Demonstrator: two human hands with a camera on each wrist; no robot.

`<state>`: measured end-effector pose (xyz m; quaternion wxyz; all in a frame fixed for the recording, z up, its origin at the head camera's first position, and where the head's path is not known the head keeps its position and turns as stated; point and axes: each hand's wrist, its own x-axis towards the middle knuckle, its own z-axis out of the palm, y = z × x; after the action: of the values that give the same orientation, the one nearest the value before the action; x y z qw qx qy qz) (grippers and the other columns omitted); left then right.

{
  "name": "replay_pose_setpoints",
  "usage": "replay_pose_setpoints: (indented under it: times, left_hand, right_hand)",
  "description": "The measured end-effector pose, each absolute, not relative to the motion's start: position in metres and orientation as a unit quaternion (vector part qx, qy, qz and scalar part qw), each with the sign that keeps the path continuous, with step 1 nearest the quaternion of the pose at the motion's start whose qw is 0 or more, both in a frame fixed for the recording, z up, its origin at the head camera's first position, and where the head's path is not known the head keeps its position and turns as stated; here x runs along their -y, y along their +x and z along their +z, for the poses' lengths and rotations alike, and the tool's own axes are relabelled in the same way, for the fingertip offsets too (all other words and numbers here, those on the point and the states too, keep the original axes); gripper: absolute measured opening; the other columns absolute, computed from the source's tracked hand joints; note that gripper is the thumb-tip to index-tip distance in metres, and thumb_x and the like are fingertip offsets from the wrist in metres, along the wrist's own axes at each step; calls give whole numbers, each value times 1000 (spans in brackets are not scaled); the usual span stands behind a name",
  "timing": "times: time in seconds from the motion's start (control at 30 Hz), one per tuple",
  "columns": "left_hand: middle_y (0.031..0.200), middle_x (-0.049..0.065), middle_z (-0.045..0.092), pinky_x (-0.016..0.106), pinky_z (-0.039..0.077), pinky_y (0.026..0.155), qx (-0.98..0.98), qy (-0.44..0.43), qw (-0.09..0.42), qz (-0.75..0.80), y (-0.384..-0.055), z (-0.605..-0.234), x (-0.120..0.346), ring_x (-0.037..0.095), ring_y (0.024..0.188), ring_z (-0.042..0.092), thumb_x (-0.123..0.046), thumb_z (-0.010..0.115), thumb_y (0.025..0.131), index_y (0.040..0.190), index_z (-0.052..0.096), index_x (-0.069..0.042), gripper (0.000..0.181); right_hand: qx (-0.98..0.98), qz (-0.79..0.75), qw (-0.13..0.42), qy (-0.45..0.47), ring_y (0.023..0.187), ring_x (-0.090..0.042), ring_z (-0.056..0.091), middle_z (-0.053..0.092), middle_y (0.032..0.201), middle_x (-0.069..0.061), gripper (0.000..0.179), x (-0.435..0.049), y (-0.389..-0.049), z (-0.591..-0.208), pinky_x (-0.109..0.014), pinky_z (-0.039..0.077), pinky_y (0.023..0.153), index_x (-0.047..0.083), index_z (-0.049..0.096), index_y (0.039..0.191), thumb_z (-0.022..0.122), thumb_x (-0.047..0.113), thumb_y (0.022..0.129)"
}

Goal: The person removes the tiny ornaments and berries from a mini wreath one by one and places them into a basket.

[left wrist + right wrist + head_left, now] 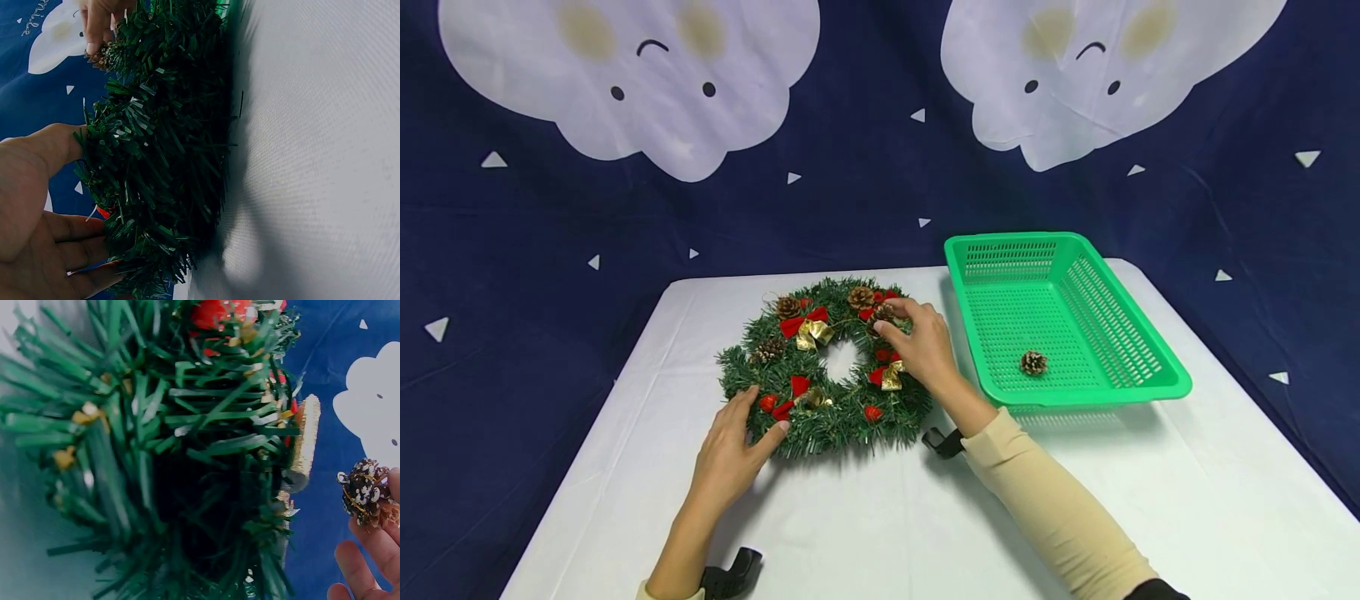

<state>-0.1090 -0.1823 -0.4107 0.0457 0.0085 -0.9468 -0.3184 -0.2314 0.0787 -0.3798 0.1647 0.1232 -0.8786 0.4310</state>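
A green tinsel wreath (850,425) lies on the table, trimmed with red and gold bows, red berries and pine cones. My right hand (925,340) pinches a white-tipped pine cone (365,492) between thumb and fingers, over the wreath's upper right part. In the head view the fingers partly cover that cone. At the wreath's lower left edge, my left hand (727,450) rests with thumb and fingers spread apart. The left wrist view shows this thumb (59,145) and the extended fingers touching the tinsel. Another pine cone (1033,362) lies inside the green basket (1078,398).
The basket stands right of the wreath, near my right forearm. A white cloth covers the table (880,533). Behind it hangs a dark blue curtain (850,221) with clouds and small white triangles. Each wrist wears a black camera strap.
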Motion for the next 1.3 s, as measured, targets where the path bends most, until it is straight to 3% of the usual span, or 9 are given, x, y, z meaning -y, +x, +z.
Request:
replay_pose_setpoints:
  times: [1.3]
  left_hand:
    - [153, 24, 26, 66, 26, 107, 949, 9, 42, -314, -110, -410, 182, 44, 140, 25, -50, 56, 90, 149, 27, -9, 78]
  right_hand:
    - [871, 455, 165, 86, 106, -28, 59, 65, 112, -13, 45, -135, -228, -348, -47, 46, 91, 12, 62, 122, 71, 32, 83]
